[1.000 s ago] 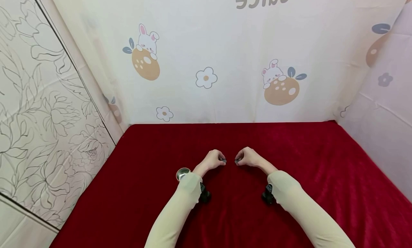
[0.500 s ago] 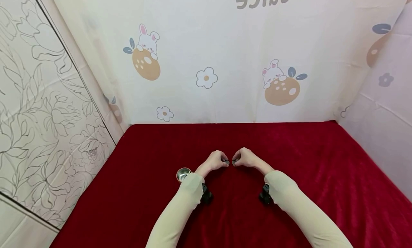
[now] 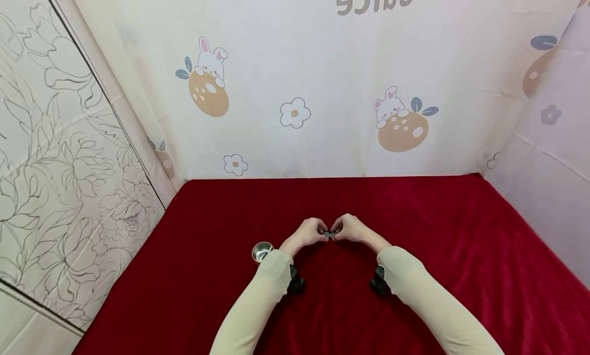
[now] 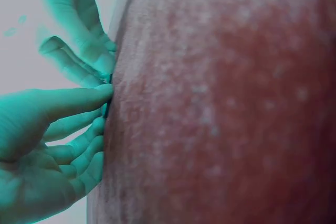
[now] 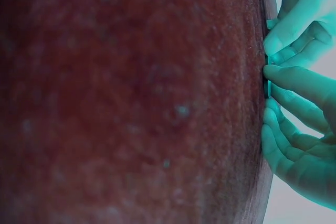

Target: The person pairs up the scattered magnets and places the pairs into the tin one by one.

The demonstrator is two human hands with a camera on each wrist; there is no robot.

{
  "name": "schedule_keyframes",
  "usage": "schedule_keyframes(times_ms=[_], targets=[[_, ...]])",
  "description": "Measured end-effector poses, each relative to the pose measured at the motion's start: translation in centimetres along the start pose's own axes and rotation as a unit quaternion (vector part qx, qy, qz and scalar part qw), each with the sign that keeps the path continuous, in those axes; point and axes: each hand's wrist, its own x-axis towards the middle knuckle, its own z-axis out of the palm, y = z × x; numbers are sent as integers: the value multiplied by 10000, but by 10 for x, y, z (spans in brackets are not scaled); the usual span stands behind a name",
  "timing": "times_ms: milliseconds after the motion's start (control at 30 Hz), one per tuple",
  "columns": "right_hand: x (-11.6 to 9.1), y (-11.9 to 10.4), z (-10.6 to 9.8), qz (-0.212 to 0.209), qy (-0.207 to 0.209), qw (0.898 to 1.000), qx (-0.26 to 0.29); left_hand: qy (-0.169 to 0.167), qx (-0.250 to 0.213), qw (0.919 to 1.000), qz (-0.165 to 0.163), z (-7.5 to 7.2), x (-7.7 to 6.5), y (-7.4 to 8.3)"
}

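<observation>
In the head view my left hand (image 3: 310, 231) pinches a small dark-grey piece (image 3: 327, 234) between thumb and fingers. Facing it, my right hand (image 3: 352, 228) pinches a second small grey piece (image 3: 333, 235). The two pieces lie side by side, touching or almost touching, low over the red cloth. Fingers cover most of both, so their exact kind cannot be told. Both wrist views show the thumbs and fingertips of the two hands meeting at the cloth, with only a dark edge of a piece visible.
A small round metal bowl (image 3: 262, 243) with a reddish-brown outside stands just left of my left forearm. Red velvet cloth (image 3: 415, 206) covers the table. Patterned white curtains (image 3: 295, 150) rise behind it and at the sides.
My two hands have come towards each other, each with its grey piece. The gap between the pieces has closed, or nearly so. The bowl has stayed in place.
</observation>
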Motion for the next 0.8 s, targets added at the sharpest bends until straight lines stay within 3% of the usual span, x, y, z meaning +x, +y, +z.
schedule_keyframes(times_ms=[400, 800], targets=[[0, -5, 5, -269, -111, 9995, 96, -8, -442, 9990, 36, -18, -24, 2], [6, -9, 11, -187, -96, 9989, -427, 72, -290, 9988, 396, -26, -43, 9]])
